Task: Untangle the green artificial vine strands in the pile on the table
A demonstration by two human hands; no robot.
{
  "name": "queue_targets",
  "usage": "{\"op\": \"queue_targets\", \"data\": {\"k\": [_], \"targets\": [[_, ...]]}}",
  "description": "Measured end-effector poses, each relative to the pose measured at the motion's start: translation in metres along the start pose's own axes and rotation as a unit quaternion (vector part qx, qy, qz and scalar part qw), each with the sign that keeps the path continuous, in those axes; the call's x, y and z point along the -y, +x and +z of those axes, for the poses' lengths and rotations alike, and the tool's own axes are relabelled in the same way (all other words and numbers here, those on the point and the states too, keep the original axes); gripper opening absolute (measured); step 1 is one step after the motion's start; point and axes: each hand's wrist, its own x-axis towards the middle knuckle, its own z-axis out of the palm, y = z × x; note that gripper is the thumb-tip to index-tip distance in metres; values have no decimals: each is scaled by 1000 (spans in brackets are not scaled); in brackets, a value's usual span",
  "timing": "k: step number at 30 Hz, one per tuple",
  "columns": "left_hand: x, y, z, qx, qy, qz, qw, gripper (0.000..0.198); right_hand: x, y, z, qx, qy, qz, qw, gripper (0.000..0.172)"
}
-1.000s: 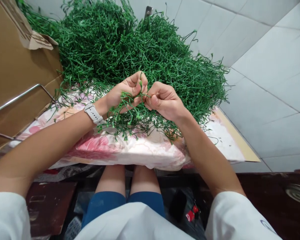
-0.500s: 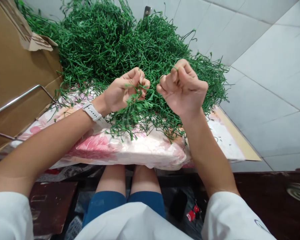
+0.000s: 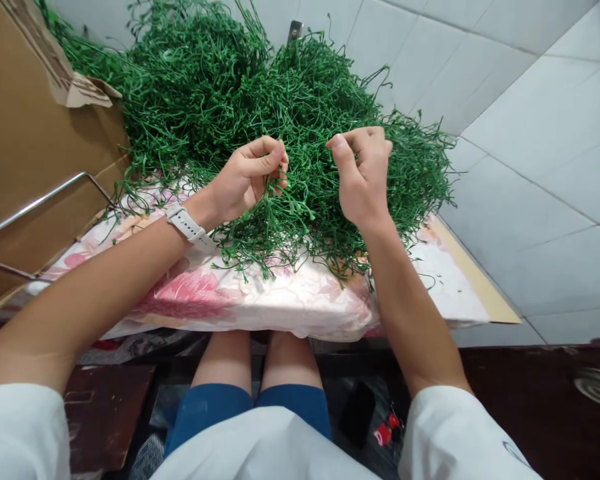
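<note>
A big tangled heap of thin green plastic-looking stems with small bud-like tips (image 3: 195, 87) covers the back of the table. In front of it, my left hand (image 3: 247, 175) is closed, thumb against fingers, on a small bunch of green stems (image 3: 287, 207) that hangs below the fingertips. To its right, my right hand (image 3: 364, 173) is raised before the heap with thumb and forefinger pinched together. Whatever may be in that pinch is too small to make out.
A floral cloth (image 3: 280, 303) covers the table. On the left stand an open cardboard box (image 3: 55, 160) and a metal wire frame (image 3: 35, 203). White tiled wall (image 3: 540, 200) rises behind and to the right. A dark phone-like object (image 3: 357, 413) lies below the table.
My right hand has turned from a curled, palm-showing pose to a thumb-side pinch, shifting slightly left. My left hand's fingers have moved a little, still around the stems.
</note>
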Motion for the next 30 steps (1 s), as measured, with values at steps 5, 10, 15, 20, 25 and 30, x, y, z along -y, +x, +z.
{"op": "queue_targets", "data": {"k": [5,10,15,20,25,30], "targets": [[11,4,-3,9,40,47,998,29,29,-8,9,140,96,-35,985,54],[16,7,-5,5,71,85,994,32,31,-13,21,193,132,-79,969,51],[16,5,-1,-18,93,72,993,34,31,-12,21,199,155,-98,963,50],[11,6,-3,-39,64,55,996,31,36,-15,21,226,128,-118,958,41],[4,8,-9,-81,54,16,995,24,35,-17,24,283,156,-106,940,41],[3,5,-6,-51,31,17,998,23,27,-11,19,139,292,5,946,47]]}}
